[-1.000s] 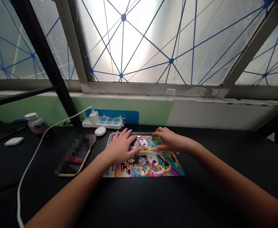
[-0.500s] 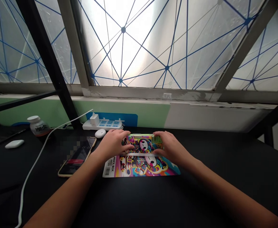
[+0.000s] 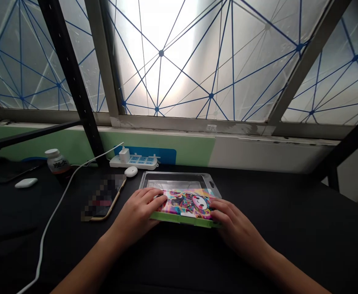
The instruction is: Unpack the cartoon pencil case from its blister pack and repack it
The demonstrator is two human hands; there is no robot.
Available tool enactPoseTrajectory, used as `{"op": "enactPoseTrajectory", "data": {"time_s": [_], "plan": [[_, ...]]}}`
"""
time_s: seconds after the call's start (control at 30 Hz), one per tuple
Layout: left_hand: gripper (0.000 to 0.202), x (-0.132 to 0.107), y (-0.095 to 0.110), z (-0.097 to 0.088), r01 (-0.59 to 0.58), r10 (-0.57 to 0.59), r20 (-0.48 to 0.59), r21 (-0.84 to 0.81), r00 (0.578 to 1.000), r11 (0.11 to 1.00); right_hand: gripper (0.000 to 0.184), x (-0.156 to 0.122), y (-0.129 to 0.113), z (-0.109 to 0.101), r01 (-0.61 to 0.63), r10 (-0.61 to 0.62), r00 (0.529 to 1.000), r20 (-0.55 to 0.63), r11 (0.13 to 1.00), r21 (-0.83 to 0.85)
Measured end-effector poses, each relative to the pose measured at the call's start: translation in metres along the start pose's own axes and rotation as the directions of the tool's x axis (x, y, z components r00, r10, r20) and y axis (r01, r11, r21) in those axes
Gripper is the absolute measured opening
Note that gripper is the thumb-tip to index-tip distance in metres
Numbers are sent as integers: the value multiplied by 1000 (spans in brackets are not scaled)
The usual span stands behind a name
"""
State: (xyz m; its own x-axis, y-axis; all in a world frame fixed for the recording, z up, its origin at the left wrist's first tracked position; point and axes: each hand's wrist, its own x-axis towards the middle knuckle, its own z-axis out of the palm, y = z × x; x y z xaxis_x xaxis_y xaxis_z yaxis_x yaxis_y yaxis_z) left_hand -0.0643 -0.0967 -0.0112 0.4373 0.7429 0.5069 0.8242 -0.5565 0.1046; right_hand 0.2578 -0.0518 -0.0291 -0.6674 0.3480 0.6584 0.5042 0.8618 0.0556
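Observation:
A colourful cartoon-printed pencil box (image 3: 185, 206) with a green edge is held just above the black table (image 3: 289, 228), near me. My left hand (image 3: 138, 212) grips its left end, fingers curled over the top. My right hand (image 3: 232, 224) grips its right end. Behind the box lies its clear plastic packaging tray (image 3: 179, 179), flat on the table and apart from the box.
A phone (image 3: 105, 198) lies left of my left hand. Further back are a white power strip (image 3: 134, 161) with a plugged charger, a white earbud case (image 3: 131, 171), a small bottle (image 3: 58, 163) and a white cable (image 3: 50, 228) running toward me.
Both hands lifted the pencil box out of the clear packaging and drew it toward me. The printed card that lay in front is no longer seen. The camera tilted slightly.

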Motion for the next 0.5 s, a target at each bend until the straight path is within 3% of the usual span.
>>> {"op": "enactPoseTrajectory", "data": {"time_s": [0.13, 0.3, 0.5], "plan": [[63, -22, 2, 11, 146, -136, 76, -160, 988, 976, 29, -14, 4, 3, -74, 61, 992, 112, 991, 115], [69, -28, 0, 8, 294, -239, 223, -260, 945, 920, 54, -13, 9, -1, -239, 175, 943, 284, 949, 207], [90, -24, -11, 10, 407, -330, 250, -395, 910, 823, 43, -7, 6, -7, -379, 268, 897, 352, 875, 301]]}}
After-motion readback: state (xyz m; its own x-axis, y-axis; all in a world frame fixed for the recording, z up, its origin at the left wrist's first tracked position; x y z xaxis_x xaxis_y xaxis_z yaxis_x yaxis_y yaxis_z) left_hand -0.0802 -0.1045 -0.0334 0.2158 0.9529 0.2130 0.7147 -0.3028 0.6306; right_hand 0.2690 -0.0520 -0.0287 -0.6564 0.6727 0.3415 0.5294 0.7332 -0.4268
